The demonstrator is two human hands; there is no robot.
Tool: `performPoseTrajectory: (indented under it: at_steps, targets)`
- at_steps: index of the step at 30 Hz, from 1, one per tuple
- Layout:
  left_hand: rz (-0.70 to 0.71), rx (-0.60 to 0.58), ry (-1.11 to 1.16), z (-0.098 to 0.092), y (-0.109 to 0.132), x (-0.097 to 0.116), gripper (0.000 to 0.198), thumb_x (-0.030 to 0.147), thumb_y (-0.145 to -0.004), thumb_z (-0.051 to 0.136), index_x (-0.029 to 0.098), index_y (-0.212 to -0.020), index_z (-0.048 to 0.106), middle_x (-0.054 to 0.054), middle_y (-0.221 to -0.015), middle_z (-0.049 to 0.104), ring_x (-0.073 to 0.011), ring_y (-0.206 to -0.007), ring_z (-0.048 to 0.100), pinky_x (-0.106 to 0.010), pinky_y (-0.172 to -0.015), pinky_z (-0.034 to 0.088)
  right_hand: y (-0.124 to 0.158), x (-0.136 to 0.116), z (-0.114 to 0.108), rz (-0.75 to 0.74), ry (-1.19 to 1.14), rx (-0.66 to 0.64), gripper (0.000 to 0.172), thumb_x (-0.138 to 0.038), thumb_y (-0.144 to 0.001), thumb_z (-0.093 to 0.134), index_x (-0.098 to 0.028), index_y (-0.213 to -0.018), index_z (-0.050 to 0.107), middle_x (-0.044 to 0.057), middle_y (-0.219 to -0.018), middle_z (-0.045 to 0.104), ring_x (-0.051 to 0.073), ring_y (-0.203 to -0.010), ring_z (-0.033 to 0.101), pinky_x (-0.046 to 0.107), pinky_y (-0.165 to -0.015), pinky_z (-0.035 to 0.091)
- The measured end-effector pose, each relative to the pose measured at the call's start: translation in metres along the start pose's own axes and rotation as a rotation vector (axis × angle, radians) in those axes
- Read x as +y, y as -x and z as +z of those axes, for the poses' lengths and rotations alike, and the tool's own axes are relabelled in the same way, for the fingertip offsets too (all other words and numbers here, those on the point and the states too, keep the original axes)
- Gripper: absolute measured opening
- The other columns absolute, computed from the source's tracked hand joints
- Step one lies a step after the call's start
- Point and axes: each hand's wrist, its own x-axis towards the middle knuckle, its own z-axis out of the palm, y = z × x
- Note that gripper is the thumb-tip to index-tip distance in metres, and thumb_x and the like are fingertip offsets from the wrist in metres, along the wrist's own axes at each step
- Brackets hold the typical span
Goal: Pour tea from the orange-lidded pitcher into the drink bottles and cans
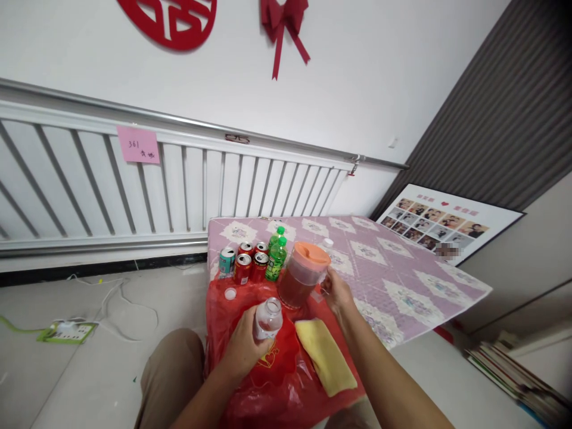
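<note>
Two hands [243, 342] [338, 291] grip a bottle [269, 320] and pitcher [297, 283] over red plastic [286, 396] near the radiator [213, 185].

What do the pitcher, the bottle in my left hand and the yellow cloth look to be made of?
Pitcher: probably plastic; smooth, cloudy translucent walls showing brown liquid, with an opaque orange lid. Bottle in your left hand: clear, shiny, with a see-through neck; plastic or glass, I can't tell. Yellow cloth: likely soft fabric, from its matte surface.
</note>
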Motion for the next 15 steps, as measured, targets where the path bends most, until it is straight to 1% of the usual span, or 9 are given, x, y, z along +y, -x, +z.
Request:
performPoseTrajectory:
  at_steps: [3,6,11,15]
  targets:
    - [-0.006,-0.002,-0.014,0.0,0.001,0.002,0.067,0.013,-0.066,0.072,0.02,-0.129,0.05,-0.01,-0.129,0.06,-0.0276,-0.12,0.057,-0.043,-0.106,0.043,0.002,-0.011,-0.005,0.015,-0.011,0.027,0.042,-0.052,-0.065,0.075,-0.026,-0.06,0.043,-0.01,-0.041,0.038,0.01,-0.039,0.033,0.026,-0.039,0.031]
    - [0.005,-0.002,-0.018,0.0,0.001,0.0,0.068,0.013,-0.067,0.072,0.019,-0.13,0.049,-0.011,-0.131,0.059,-0.0271,-0.121,0.057,-0.042,-0.106,0.043,0.003,-0.026,-0.015,-0.004,-0.012,0.033,0.043,-0.051,-0.065,0.074,-0.025,-0.058,0.041,-0.01,-0.041,0.035,0.009,-0.038,0.032,0.026,-0.04,0.03]
    - [0.016,0.005,-0.015,0.001,0.001,-0.005,0.072,0.012,-0.065,0.074,0.018,-0.131,0.047,-0.01,-0.129,0.059,-0.0265,-0.119,0.057,-0.042,-0.106,0.043,0.009,-0.061,-0.038,-0.082,0.02,0.031,0.044,-0.049,-0.065,0.076,-0.024,-0.054,0.041,-0.01,-0.041,0.035,0.008,-0.04,0.033,0.025,-0.041,0.031]
    - [0.013,0.003,-0.001,-0.001,0.0,-0.003,0.072,0.011,-0.063,0.076,0.02,-0.129,0.049,-0.009,-0.127,0.06,-0.0259,-0.117,0.058,-0.042,-0.104,0.044,0.023,-0.087,-0.055,-0.168,0.08,-0.015,0.044,-0.049,-0.063,0.079,-0.024,-0.054,0.043,-0.009,-0.042,0.036,0.009,-0.041,0.035,0.026,-0.041,0.034]
